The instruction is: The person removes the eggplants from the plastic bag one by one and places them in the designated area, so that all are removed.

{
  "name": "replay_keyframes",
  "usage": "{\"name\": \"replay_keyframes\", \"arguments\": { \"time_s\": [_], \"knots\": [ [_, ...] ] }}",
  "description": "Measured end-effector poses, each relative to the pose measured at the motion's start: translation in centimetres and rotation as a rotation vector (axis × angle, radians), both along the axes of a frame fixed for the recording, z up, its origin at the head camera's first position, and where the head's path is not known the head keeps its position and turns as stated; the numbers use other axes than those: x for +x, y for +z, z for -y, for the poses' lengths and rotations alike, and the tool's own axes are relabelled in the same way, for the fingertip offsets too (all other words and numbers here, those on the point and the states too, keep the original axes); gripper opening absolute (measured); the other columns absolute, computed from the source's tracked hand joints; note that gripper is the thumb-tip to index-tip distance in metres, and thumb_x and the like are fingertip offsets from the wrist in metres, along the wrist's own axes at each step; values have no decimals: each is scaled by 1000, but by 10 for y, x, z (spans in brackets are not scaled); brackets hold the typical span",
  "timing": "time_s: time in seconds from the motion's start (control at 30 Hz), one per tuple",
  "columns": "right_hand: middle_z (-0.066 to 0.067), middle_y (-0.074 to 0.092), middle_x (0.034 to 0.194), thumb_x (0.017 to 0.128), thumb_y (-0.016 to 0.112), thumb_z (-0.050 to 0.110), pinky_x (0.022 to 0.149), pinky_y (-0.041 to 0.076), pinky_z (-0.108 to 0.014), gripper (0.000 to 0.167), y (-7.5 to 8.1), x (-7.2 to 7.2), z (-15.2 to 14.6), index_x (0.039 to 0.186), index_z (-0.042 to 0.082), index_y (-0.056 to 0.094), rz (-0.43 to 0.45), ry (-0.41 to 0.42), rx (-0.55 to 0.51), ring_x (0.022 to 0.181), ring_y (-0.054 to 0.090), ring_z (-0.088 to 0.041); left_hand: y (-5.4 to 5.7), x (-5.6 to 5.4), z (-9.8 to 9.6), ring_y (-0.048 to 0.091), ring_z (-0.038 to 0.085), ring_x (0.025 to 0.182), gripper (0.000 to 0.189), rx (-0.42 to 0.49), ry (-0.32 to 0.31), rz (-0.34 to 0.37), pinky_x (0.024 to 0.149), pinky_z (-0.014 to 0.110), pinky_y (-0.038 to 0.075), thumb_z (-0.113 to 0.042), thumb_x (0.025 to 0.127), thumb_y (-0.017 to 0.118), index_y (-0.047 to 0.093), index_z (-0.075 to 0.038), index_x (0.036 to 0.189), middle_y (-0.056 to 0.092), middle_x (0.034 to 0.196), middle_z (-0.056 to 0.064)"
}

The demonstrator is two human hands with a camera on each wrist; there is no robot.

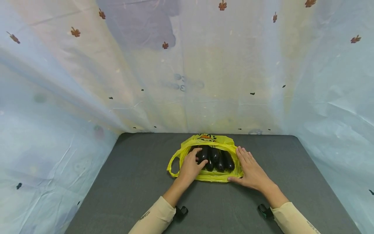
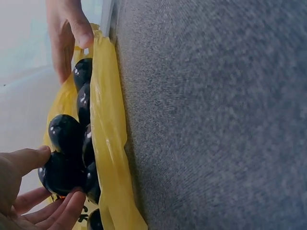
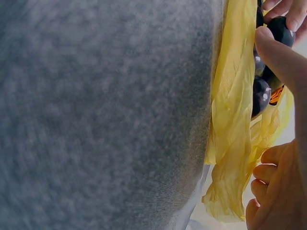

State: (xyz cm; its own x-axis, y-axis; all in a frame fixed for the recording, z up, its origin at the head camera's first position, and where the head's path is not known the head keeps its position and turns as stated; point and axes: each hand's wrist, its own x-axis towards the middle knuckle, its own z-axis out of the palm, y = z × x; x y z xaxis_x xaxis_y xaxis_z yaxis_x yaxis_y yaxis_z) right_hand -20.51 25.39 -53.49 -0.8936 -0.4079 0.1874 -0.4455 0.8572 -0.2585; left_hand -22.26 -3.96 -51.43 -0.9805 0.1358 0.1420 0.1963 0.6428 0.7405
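Note:
A yellow plastic bag (image 1: pixel 216 177) lies on its side with its mouth toward me, and several dark, glossy eggplants (image 1: pixel 229 161) are piled inside it. My left hand (image 1: pixel 189 166) reaches into the mouth and grips an upper eggplant (image 2: pixel 62 173), thumb on one side and fingers on the other. At the right edge of the bag is my right hand (image 1: pixel 250 169), its fingers extended along the plastic and its thumb at the lower rim. The far ends of the eggplants are hidden inside the bag.
The bag sits near the back of a grey cloth-covered table (image 1: pixel 137 182). One bag handle (image 1: pixel 170 167) loops out on the left. A pale plastic sheet (image 1: pixel 204 81) with brown leaf prints hangs behind the table and along both sides.

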Motion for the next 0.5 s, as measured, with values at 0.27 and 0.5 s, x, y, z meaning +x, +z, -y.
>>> {"name": "replay_keyframes", "arguments": {
  "time_s": [0.27,0.5],
  "knots": [
    [-24,10,178,85,78,74,132,12,-59,131,1,-2,0,170,-5,16,22,-3,4,163,14,-45,0,4,8,73,34,112,57,101,-6,32,87,49,64,-25,100,81,59,-14,152,67,139,18],
    [-24,10,178,87,76,74,132,12,-59,130,0,-2,-2,170,-4,15,25,1,8,163,15,-46,-1,11,18,72,34,115,56,148,0,49,93,50,63,-23,100,81,60,-17,151,67,138,18]
  ]
}}
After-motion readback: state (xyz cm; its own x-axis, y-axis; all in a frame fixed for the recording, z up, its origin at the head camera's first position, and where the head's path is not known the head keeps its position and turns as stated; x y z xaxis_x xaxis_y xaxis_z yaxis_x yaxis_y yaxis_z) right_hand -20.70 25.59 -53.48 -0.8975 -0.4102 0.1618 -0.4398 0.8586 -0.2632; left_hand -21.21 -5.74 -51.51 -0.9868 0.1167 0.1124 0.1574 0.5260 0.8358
